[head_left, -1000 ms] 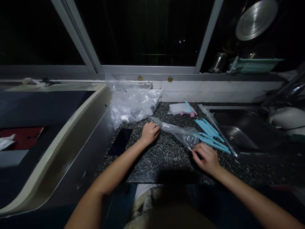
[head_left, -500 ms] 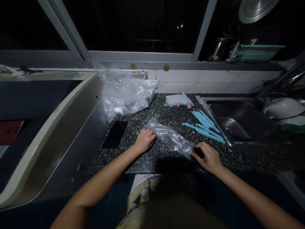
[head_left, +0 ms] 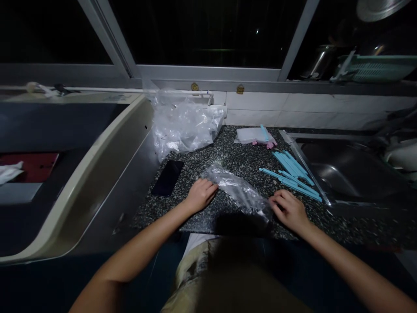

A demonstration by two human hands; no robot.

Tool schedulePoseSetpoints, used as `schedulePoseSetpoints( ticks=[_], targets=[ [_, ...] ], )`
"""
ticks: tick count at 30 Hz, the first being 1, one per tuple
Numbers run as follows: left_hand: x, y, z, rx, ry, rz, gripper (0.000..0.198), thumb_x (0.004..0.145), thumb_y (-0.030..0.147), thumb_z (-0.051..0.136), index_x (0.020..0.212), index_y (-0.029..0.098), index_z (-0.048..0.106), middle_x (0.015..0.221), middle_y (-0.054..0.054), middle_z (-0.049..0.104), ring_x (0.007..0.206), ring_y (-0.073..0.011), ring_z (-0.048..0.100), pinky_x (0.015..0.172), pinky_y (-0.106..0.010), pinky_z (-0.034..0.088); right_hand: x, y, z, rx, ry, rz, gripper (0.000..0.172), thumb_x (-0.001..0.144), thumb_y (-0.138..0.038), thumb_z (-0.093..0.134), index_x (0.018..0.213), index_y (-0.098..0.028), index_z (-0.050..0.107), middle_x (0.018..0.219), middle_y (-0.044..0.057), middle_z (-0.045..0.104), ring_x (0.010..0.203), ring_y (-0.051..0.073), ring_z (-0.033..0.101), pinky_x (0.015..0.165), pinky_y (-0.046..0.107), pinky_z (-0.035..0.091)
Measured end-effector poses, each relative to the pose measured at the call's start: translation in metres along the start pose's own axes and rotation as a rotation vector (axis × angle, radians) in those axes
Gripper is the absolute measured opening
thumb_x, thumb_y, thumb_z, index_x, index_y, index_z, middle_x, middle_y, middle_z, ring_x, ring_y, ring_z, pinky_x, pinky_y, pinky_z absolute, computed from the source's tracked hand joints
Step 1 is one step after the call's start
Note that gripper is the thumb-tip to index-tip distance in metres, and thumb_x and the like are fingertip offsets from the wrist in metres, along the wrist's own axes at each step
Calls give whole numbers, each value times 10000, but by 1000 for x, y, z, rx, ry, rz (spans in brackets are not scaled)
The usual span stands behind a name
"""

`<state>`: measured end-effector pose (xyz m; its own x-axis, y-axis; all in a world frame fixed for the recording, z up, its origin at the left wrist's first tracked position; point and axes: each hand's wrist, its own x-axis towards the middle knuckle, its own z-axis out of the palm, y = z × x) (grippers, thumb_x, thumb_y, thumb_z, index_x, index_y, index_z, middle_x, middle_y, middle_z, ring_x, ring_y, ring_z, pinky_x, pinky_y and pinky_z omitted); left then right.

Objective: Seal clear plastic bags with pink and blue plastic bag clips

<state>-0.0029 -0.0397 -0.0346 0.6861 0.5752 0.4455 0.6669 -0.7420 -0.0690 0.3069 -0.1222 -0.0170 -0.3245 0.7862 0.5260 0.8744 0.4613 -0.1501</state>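
Note:
A crumpled clear plastic bag (head_left: 239, 190) lies slantwise on the speckled countertop (head_left: 195, 221) between my two hands. My left hand (head_left: 202, 194) rests at the bag's left end, its fingers curled onto the plastic. At the right end, my right hand (head_left: 289, 209) has thumb and fingertips brought together on the bag's edge. Several light-blue plastic strips (head_left: 293, 171) lie just beyond my right hand. Left of my left hand is a black phone (head_left: 167, 178), lying flat.
A big heap of clear plastic bags (head_left: 189, 124) sits against the back wall. Near it lies a white packet (head_left: 250, 135) with pink pieces and a blue strip. A metal sink (head_left: 345, 169) is at the right; a beige-edged appliance (head_left: 94, 143) stands at the left.
The view has swung a little to the left, so the counter items appear shifted right. My right hand's thumb and fingers have drawn closer together at the bag's end. My left hand stays on the bag.

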Motion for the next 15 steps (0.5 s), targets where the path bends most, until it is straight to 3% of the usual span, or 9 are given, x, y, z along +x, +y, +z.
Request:
schedulePoseSetpoints(
  ticks=[4, 10, 12, 15],
  targets=[
    [-6, -11, -3, -31, -77, -202, 245, 836, 245, 391, 925, 168, 606, 757, -69, 583, 755, -183, 510, 686, -315, 376, -15, 7, -1, -14, -110, -33, 170, 808, -214, 452, 845, -189, 616, 816, 63, 588, 764, 163, 561, 650, 269, 470],
    [-7, -55, -12, 139, -174, -674, 308, 794, 251, 412, 1036, 123, 554, 920, -124, 554, 894, -247, 499, 790, -366, 401, -17, 16, 3, 19, -159, -48, 190, 822, -224, 430, 903, -204, 601, 859, 63, 584, 790, 157, 576, 678, 267, 487],
    [-5, -63, -13, 130, -199, -711, 327, 789, 225, 407, 1074, 126, 534, 951, -123, 545, 912, -247, 494, 787, -355, 413, -13, 16, 5, 27, -156, -65, 197, 825, -214, 418, 894, -201, 602, 857, 66, 584, 787, 157, 580, 669, 266, 491],
    [4, -62, -12, 93, -180, -647, 323, 795, 216, 399, 1078, 142, 535, 971, -114, 542, 947, -243, 485, 820, -351, 410, -6, 17, 8, 39, -168, -79, 209, 830, -215, 409, 905, -201, 604, 863, 67, 590, 786, 157, 586, 670, 268, 499]
  ],
)
